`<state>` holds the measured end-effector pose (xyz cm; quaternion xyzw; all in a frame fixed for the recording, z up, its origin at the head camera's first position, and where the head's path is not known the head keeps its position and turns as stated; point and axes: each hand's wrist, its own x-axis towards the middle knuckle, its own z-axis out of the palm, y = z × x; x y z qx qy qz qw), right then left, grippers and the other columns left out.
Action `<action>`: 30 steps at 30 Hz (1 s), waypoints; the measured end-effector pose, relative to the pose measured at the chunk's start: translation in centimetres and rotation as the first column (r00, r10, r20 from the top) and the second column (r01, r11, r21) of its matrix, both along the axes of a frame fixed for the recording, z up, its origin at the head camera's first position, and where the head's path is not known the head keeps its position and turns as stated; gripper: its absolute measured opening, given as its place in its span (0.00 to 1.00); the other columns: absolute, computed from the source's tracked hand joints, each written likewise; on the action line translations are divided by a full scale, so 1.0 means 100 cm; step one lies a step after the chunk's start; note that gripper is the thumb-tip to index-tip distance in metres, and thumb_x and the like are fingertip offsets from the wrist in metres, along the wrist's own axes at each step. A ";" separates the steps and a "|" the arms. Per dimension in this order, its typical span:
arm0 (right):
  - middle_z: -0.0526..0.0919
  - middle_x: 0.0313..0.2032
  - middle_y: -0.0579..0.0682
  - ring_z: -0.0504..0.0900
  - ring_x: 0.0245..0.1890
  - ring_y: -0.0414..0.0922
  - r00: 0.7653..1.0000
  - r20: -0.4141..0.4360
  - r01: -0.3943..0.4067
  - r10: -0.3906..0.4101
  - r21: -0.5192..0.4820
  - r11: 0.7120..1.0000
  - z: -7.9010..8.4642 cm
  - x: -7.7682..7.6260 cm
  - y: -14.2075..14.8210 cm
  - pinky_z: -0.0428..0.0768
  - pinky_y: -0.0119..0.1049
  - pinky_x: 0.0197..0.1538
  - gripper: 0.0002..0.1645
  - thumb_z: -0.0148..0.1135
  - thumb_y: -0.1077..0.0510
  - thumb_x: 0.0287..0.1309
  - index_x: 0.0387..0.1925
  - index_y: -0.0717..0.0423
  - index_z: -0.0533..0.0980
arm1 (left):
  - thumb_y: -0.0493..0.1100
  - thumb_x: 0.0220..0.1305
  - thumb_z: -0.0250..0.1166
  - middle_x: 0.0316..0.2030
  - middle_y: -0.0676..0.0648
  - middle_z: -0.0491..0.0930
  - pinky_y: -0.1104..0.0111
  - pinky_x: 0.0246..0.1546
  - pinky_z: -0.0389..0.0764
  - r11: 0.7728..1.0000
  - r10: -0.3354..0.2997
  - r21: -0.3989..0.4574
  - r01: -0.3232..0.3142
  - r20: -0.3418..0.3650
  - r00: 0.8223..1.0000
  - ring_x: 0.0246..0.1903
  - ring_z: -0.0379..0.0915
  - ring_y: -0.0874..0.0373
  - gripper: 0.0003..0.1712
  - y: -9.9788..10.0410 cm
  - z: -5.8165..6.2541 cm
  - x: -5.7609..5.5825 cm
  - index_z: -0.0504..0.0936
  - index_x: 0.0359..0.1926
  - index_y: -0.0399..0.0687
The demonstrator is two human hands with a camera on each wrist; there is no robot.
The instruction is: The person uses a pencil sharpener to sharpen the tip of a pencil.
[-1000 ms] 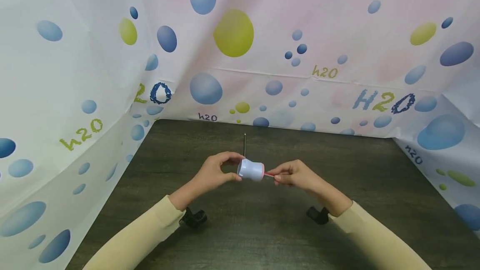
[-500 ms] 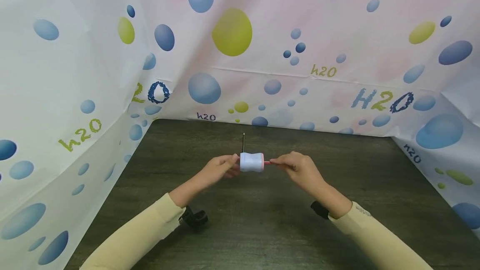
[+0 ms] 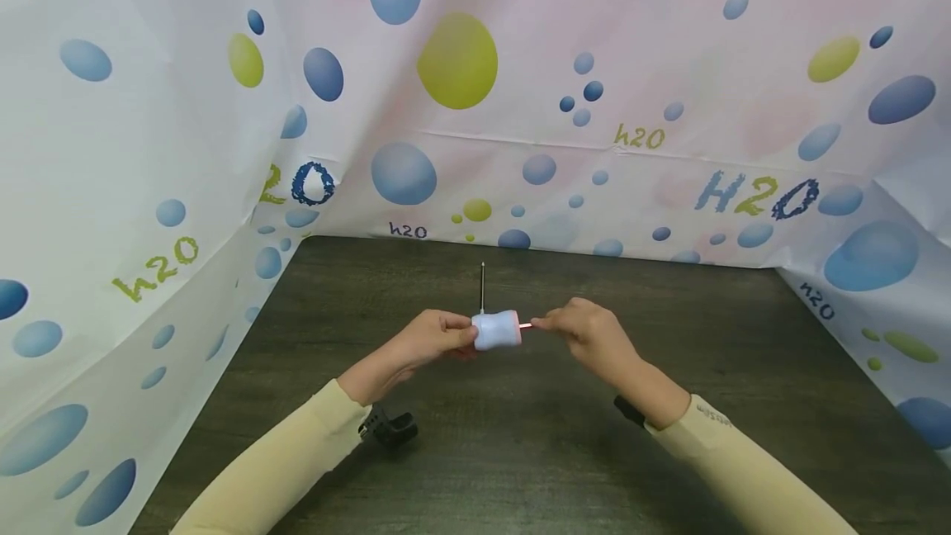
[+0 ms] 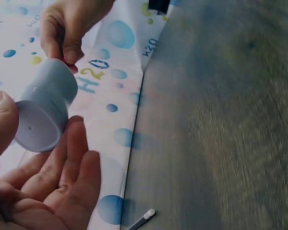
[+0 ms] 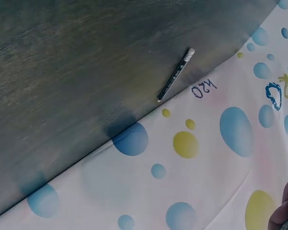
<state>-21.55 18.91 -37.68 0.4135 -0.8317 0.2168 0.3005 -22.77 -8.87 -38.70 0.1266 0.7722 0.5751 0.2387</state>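
Left hand (image 3: 423,345) grips one end of a pale blue barrel (image 3: 496,332) between thumb and fingers, while the right hand (image 3: 594,338) pinches a thin red stick (image 3: 526,326) at the pink-rimmed other end. All this is held up off the dark surface (image 3: 594,452), nearer the person than a pencil (image 3: 482,287) lying there (black with a white tip, judging by the right wrist view). The stick seems to enter the barrel, though how deep is hidden.

To work this well, I would keep the stick in line with the barrel, pinch close to the rim so it cannot bend, and let the left hand steady the barrel against any twisting.

Compared with a second ago, the barrel has turned side-on, its left end no longer facing the head camera; the right hand has rolled knuckles-up, and the lying pencil has stayed put.
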 end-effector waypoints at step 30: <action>0.92 0.38 0.55 0.85 0.32 0.46 0.885 0.454 0.095 -0.105 0.045 0.994 0.010 -0.002 -0.002 0.81 0.31 0.32 0.16 0.67 0.73 0.58 0.46 0.59 0.88 | 0.54 0.77 0.58 0.63 0.31 0.78 0.51 0.62 0.83 0.998 0.034 -0.040 -0.041 -0.158 0.987 0.59 0.80 0.41 0.36 -0.003 0.006 0.001 0.65 0.74 0.35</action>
